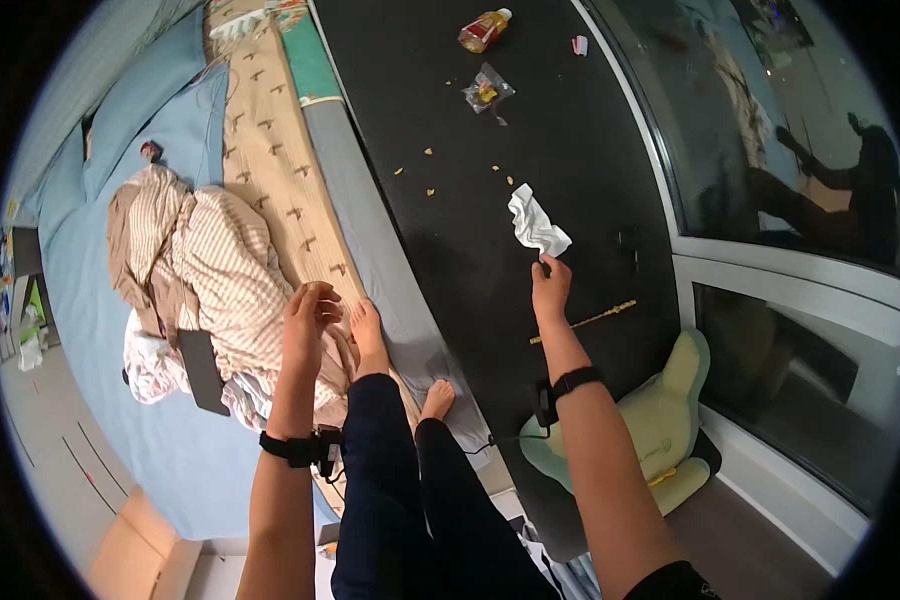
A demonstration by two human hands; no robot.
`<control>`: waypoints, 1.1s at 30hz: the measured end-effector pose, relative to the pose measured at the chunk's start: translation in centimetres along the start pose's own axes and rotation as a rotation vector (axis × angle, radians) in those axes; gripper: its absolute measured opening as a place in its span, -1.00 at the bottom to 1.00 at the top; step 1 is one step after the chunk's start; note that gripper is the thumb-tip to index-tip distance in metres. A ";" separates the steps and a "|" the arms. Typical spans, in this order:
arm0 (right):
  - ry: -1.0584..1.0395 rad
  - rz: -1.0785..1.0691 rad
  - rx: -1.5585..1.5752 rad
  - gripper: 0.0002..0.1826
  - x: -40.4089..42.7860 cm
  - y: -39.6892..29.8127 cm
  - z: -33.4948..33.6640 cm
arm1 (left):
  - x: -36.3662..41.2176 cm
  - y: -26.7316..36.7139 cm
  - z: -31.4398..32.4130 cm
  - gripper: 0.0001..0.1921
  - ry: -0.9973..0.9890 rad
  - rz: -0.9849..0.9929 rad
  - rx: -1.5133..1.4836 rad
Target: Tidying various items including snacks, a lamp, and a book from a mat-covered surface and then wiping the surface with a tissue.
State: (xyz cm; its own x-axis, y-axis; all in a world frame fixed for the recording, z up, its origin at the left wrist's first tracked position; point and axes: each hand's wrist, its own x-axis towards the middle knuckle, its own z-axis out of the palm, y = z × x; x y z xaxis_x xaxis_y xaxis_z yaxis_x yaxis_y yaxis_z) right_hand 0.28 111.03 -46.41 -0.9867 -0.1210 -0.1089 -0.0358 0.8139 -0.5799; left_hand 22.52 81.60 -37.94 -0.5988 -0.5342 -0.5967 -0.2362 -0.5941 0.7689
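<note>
My right hand (552, 289) grips the lower end of a crumpled white tissue (532, 219) over a black surface. Just below that hand, a thin yellow stick-like item (607, 314) lies across the surface, passing behind my forearm. Small yellowish crumbs (430, 192) are scattered up and left of the tissue. My left hand (312, 306) is raised over the bed's edge near a striped blanket (225, 262), its fingers loosely curled and apart, holding nothing. Black straps with small devices circle both wrists.
A bottle (484, 31) of amber liquid, a clear plastic wrapper (487, 91) with yellow bits and a small pink-and-white item (580, 46) lie farther up. A green cushion (645, 420) sits beside my right forearm, near the window frame (780, 270). A dark flat device (204, 373) lies on the bed.
</note>
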 end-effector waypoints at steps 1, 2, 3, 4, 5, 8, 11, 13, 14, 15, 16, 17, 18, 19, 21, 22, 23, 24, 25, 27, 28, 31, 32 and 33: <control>0.015 0.013 -0.001 -0.73 0.7 0.0 0.4 | 0.9 -0.3 0.2 -0.75 -0.018 -0.003 0.008; 0.044 -0.079 -0.113 -0.71 1.4 0.0 0.8 | 1.6 -1.3 0.3 -0.74 0.003 -0.063 -0.050; 0.065 -0.166 -0.222 -0.69 1.6 -0.4 1.3 | 2.0 -1.1 0.6 -0.73 0.033 -0.125 -0.099; 0.096 -0.289 -0.253 -0.63 2.4 -0.9 1.7 | 2.7 -0.9 0.8 -0.71 -0.010 -0.128 -0.071; 0.104 -0.269 -0.254 -0.63 2.5 -1.1 1.9 | 3.4 -0.5 0.9 -0.71 -0.024 -0.136 -0.057; -0.042 -0.334 -0.304 -0.63 4.7 0.5 1.5 | 5.1 -0.4 3.4 -0.68 -0.061 -0.140 -0.006; -0.044 -0.348 -0.237 -0.68 5.2 0.6 1.7 | 6.1 -0.6 2.9 -0.69 -0.040 -0.134 0.007; 0.025 -0.409 -0.168 -0.77 5.0 0.5 2.4 | 7.1 -1.6 1.4 -0.70 -0.049 -0.164 0.011; -0.016 -0.396 -0.110 -0.81 5.0 1.3 2.2 | 7.3 -2.7 1.2 -0.71 -0.037 -0.202 -0.046; -0.054 -0.393 -0.036 -0.85 5.6 1.7 2.5 | 7.8 -3.7 1.0 -0.72 -0.016 -0.223 -0.098; 0.016 -0.391 0.007 -0.87 5.8 2.5 2.2 | 8.0 -4.9 1.1 -0.73 0.023 -0.259 -0.130; 0.084 -0.390 0.050 -0.90 6.6 3.3 1.7 | 9.0 -6.2 1.5 -0.73 0.035 -0.265 -0.129; 0.167 -0.342 0.055 -0.91 6.9 3.6 0.8 | 9.7 -7.7 2.2 -0.72 0.006 -0.244 -0.210; 0.166 -0.276 0.052 -0.90 7.0 3.7 0.0 | 9.4 -8.6 2.5 -0.72 -0.019 -0.214 -0.283; 0.065 -0.106 0.082 -0.81 5.9 2.7 -0.1 | 8.7 -10.4 2.9 -0.71 0.019 -0.181 -0.306; 0.069 -0.122 0.080 -0.81 5.9 3.7 0.0 | 8.4 -12.3 3.7 -0.71 -0.041 -0.173 -0.407; 0.042 -0.197 -0.009 -0.76 5.6 4.6 0.3 | 8.3 -14.1 4.6 -0.71 0.023 -0.220 -0.459; 0.007 -0.261 -0.097 -0.72 5.1 5.5 0.8 | 8.2 -15.4 5.4 -0.71 0.009 -0.197 -0.499; -0.003 -0.263 -0.099 -0.72 4.5 5.1 1.2 | 7.9 -16.1 6.4 -0.71 -0.002 -0.179 -0.539; 0.099 -0.257 -0.108 -0.73 2.2 3.1 3.8 | 7.9 -16.7 7.2 -0.70 0.067 -0.156 -0.560; 0.027 -0.245 -0.052 -0.76 0.2 0.8 5.3 | 8.0 -16.5 6.8 -0.70 0.089 -0.120 -0.583; -0.088 -0.315 0.126 -0.84 -6.1 -4.3 9.3 | 7.9 -16.8 7.3 -0.69 0.110 -0.085 -0.654; -0.152 -0.313 0.213 -0.85 -7.5 -5.2 10.1 | 7.7 -16.8 7.6 -0.68 0.114 -0.095 -0.669; -0.215 -0.315 0.294 -0.85 -8.4 -5.7 10.4 | 7.6 -16.6 8.1 -0.68 0.115 -0.104 -0.689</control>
State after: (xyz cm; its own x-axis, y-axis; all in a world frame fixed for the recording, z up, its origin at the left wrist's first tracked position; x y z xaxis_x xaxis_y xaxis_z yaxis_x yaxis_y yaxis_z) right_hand 10.45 101.49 -50.58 -0.8789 -0.4756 -0.0378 -0.2505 0.5274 -0.8118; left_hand 15.74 92.28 -53.39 -0.5061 -0.4911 -0.7090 0.2725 -0.8710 0.4088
